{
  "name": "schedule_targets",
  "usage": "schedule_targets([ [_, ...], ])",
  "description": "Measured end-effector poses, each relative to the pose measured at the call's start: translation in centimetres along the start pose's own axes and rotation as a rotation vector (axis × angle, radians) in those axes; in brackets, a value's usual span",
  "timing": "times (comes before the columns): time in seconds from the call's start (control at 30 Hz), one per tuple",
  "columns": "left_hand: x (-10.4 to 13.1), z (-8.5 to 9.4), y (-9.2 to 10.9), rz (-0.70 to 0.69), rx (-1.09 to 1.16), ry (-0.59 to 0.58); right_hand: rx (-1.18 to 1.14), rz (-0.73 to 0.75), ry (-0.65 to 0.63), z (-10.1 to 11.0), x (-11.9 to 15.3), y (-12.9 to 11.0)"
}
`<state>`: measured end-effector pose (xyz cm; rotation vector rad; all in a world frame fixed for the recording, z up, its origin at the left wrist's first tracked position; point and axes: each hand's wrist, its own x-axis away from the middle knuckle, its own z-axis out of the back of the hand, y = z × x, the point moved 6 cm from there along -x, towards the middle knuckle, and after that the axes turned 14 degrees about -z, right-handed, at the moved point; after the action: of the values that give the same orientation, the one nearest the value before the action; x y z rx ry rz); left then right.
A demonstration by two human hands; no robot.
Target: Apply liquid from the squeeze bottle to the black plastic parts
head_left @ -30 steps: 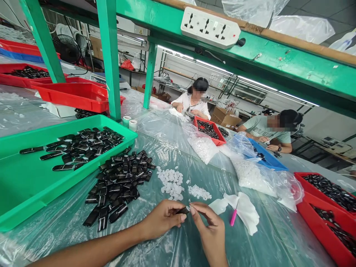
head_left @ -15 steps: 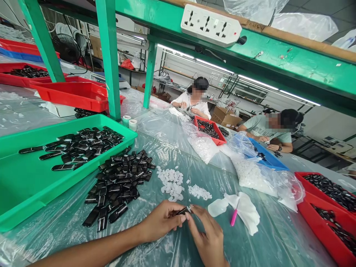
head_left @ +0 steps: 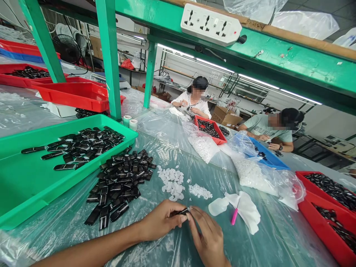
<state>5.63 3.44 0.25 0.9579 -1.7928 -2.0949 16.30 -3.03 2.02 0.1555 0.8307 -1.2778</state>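
Observation:
A small black glossy piece (head_left: 183, 211) is pinched between the thumb and fingers of my left hand (head_left: 162, 221). The fingertips of my right hand (head_left: 207, 231) close on the right end of that same piece. Left of my hands, many black pieces (head_left: 119, 185) lie heaped on the plastic-covered table. Just beyond my hands are a pile of white flat discs (head_left: 172, 181) and a pile of smaller white bits (head_left: 200, 191). To the right, a pink-handled tool (head_left: 234, 216) rests against crumpled white sheets (head_left: 248, 215).
A green tray (head_left: 27, 189) with black pieces stands at the left. Red trays (head_left: 322, 211) are at the right edge. Bags of white bits (head_left: 250, 178) and a blue tray (head_left: 274, 157) lie farther back. Two people work across the table. A green frame (head_left: 109, 55) rises ahead.
The white bit seen at the right end of the held piece is now mostly covered by my right fingertips. Both hands stay in nearly the same place.

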Motion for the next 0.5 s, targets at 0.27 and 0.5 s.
schedule_targets([
  [0.27,0.2,-0.2,-1.3,0.253,0.491,-0.013,-0.211,-0.377,-0.067,-0.8,-0.1,2.0],
  [0.5,0.4,-0.2,-1.8,0.296,0.596,0.064,-0.322,-0.508,-0.033,0.3,-0.2,2.9],
])
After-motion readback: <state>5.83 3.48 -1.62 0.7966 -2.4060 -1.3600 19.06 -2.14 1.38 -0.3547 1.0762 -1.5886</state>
